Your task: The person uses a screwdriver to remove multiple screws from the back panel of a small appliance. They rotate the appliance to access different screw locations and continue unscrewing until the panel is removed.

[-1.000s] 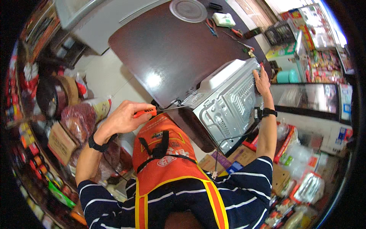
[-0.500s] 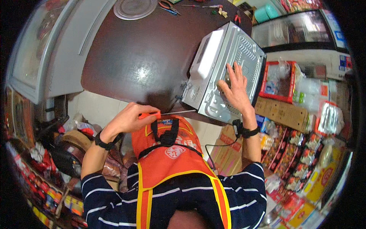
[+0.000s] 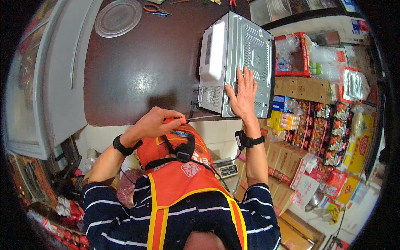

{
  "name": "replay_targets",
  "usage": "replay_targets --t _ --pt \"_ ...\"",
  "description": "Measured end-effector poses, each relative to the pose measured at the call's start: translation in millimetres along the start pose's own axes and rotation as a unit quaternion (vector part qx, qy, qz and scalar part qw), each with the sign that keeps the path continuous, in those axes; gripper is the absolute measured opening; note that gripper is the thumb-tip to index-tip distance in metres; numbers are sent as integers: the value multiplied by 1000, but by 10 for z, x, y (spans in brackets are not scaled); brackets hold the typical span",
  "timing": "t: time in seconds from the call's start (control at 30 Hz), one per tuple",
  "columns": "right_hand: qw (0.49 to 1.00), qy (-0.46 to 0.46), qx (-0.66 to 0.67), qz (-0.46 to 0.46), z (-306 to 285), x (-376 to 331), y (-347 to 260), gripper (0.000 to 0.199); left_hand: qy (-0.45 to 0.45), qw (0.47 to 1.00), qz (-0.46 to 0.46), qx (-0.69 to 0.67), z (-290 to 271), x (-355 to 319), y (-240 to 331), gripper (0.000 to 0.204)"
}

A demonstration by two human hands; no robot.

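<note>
A silver microwave oven (image 3: 259,50) lies on the right part of the dark table, its vented metal panel facing up and a box-shaped bulge on its left side. My right hand (image 3: 243,93) rests on that panel, fingers stretched out. At the table's near edge my left hand (image 3: 155,121) is closed around the orange handle of a screwdriver (image 3: 178,120). The shaft points right, toward the oven's near lower corner; whether the tip meets a screw cannot be made out. A dark cord (image 3: 192,109) lies by that corner.
On the dark table (image 3: 141,75) lie a round glass plate (image 3: 118,18), red-handled pliers (image 3: 155,8) and another red-handled tool (image 3: 232,5). A grey cabinet (image 3: 71,71) borders the left. Cardboard boxes (image 3: 302,89) and packaged goods crowd the right.
The view has shifted, so the oven and plate appear farther left. My left hand has come nearer the oven and covers more of the screwdriver handle. My right hand stays flat on the panel.
</note>
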State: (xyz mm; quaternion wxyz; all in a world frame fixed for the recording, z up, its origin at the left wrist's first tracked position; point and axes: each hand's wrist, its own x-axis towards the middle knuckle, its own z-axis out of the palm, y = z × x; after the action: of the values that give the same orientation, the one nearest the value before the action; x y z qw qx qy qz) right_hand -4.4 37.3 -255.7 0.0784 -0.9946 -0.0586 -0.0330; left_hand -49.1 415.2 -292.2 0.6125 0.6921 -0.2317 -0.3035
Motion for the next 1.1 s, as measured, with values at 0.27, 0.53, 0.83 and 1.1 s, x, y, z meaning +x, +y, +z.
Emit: replay_targets --t 0.27,0.53,0.83,1.1 --pt "1000 16 4 4 5 -17 -10 82 -12 1000 11 4 -71 146 -25 36" --pt "999 33 -17 -8 45 4 -38 85 -223 855 -321 -341 -345 366 -72 41" --pt "999 44 -6 -9 23 1 -50 82 -13 941 157 299 -114 132 12 40" --pt "999 32 -12 7 -27 16 -93 81 -69 993 -36 -92 -101 227 -27 38"
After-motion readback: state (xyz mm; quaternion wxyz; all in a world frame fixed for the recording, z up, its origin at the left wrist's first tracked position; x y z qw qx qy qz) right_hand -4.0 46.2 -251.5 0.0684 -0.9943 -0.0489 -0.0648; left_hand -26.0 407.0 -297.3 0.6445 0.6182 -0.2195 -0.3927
